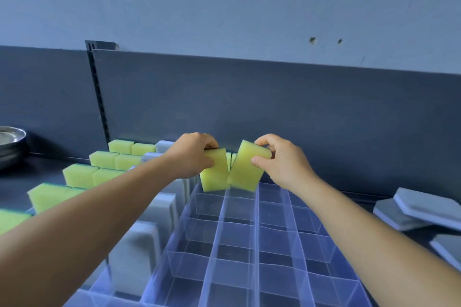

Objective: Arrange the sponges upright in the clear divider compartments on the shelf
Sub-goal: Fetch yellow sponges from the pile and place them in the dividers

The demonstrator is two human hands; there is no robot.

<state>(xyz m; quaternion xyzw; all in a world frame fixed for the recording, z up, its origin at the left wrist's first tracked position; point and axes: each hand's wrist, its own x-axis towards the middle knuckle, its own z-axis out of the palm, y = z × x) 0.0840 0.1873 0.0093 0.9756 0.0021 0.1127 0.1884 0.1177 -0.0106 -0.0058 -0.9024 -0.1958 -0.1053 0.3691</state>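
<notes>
My left hand (193, 154) grips a yellow-green sponge (215, 173) by its top edge, standing upright at the far end of the clear divider grid (238, 237). Right beside it my right hand (279, 158) pinches a second yellow-green sponge (247, 169), tilted to the right with its lower edge at the grid's back row. The two sponges touch at the bottom. Behind them, slivers of more yellow sponges (230, 158) show against the back panel. Rows of upright yellow sponges (82, 174) and grey sponges (163, 203) fill the compartments on the left.
Loose grey sponges (421, 209) lie flat in a pile on the shelf at the right. A metal bowl (10, 143) stands at the far left. The dark back panel (274, 112) rises right behind the grid. Many clear compartments near me hold nothing.
</notes>
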